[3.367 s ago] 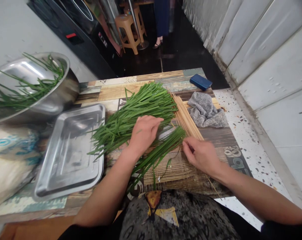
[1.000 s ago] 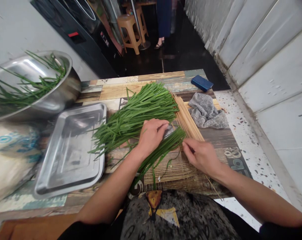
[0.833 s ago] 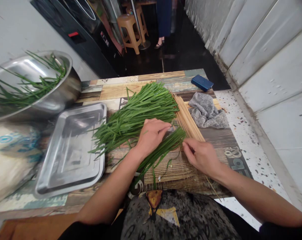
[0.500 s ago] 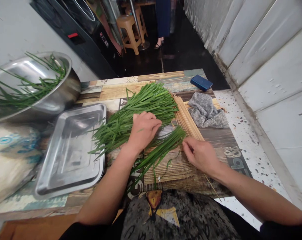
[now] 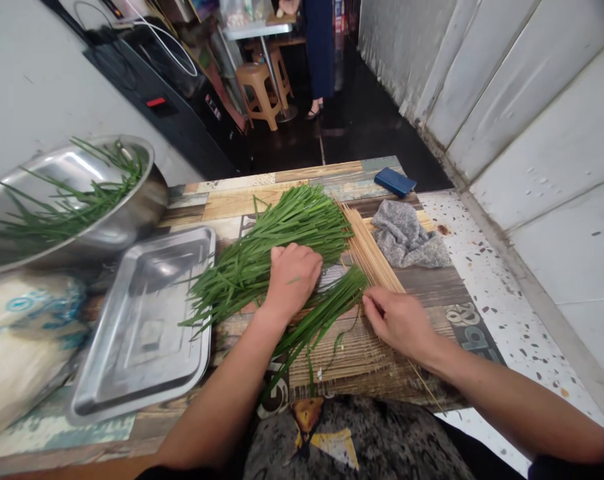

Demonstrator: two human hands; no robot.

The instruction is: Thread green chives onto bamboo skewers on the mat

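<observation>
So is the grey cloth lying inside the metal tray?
No, the grey cloth lies on the table, to the right of the thin wooden sticks.

Gray cloth (image 5: 408, 235) beside blue box (image 5: 395, 181).

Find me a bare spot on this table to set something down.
The table's far strip is bare between the steel bowl and blue case, beyond the large green pile. Another patch lies between the gray cloth and right hand. The middle is crowded: left hand, small green bunch and thin sticks.
</observation>
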